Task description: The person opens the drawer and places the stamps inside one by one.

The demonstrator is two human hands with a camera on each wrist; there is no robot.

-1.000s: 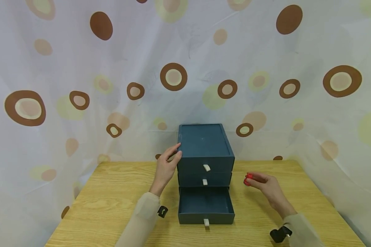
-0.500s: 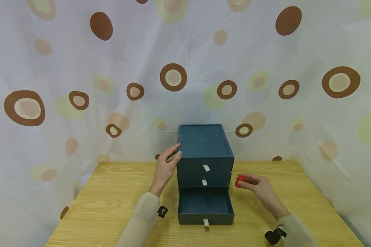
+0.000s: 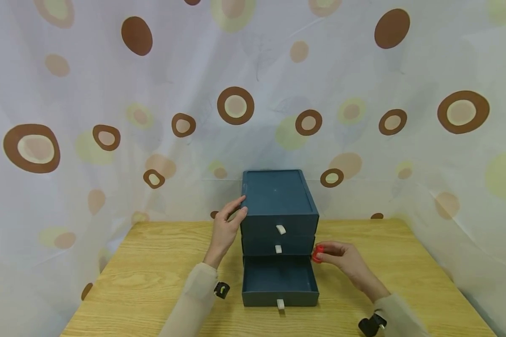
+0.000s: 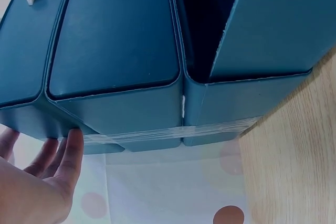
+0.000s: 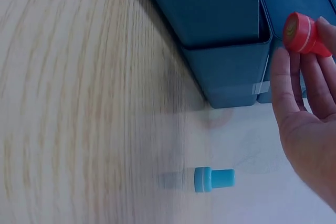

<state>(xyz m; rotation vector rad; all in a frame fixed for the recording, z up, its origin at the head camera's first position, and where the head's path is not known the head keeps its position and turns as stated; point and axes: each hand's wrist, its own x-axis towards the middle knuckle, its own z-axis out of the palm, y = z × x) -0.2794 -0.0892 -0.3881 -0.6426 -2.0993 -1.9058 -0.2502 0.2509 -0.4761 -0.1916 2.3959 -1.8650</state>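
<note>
A dark blue three-drawer cabinet (image 3: 278, 192) stands on the table, its bottom drawer (image 3: 257, 298) pulled out with nothing seen inside. My left hand (image 3: 225, 234) rests its fingertips against the cabinet's upper left side, as the left wrist view also shows with the hand (image 4: 42, 187) at the top drawer's level. Between thumb and fingers, my right hand (image 3: 351, 266) pinches a small red stamp (image 3: 317, 254) just right of the cabinet, above the open drawer's rear right edge. In the right wrist view, the red stamp's (image 5: 298, 32) round face shows.
A light blue stamp (image 5: 212, 179) stands on the wooden table (image 5: 79, 103) to the cabinet's right; the head view does not show it. White tabs (image 3: 280, 230) mark the drawer fronts. A patterned curtain (image 3: 185, 70) hangs behind.
My right hand has moved left and slightly down with the red stamp, closer to the cabinet and its open drawer. The left hand stays against the cabinet's side.
</note>
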